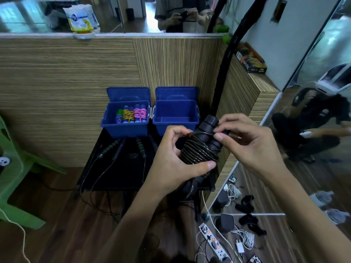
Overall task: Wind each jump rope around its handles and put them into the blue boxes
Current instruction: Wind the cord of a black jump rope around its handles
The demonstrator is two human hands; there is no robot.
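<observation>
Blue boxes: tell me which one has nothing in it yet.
The right-hand blue box, nearer the hands, is empty; the left blue box already holds wound ropes.

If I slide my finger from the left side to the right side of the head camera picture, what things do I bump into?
Green plastic chair → blue box with wound ropes → empty blue box → left hand → black jump rope being wound → right hand → mirror.
</observation>
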